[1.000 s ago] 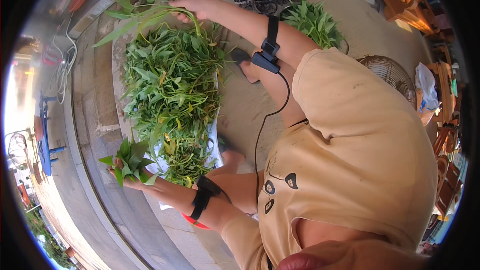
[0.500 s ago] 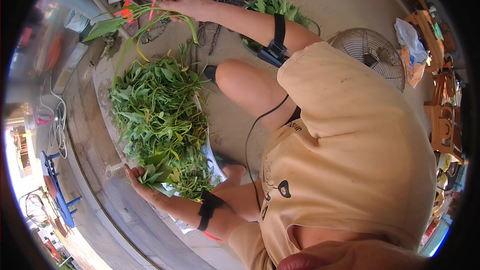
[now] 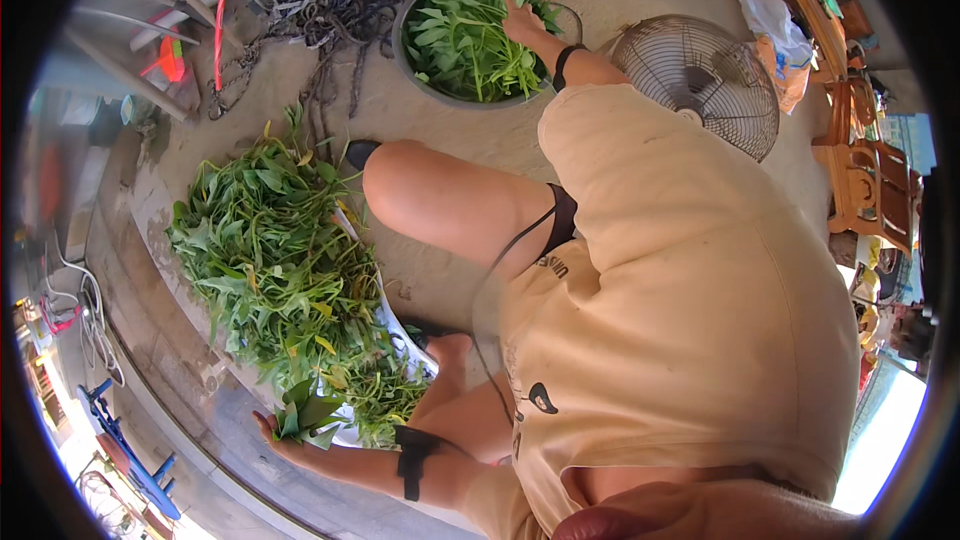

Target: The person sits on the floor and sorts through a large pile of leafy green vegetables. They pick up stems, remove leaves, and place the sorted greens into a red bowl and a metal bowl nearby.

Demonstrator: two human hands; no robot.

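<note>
Since half a second ago, the right hand [image 3: 522,22] has swung away from the heap of leafy greens [image 3: 270,240] to a round gray basin [image 3: 488,103], where it touches more long-stemmed greens [image 3: 465,45]; whether its fingers pinch any, I cannot tell. The left hand [image 3: 290,450], beside the heap's near edge, curls loosely around a bunch of broad leaves [image 3: 308,414].
</note>
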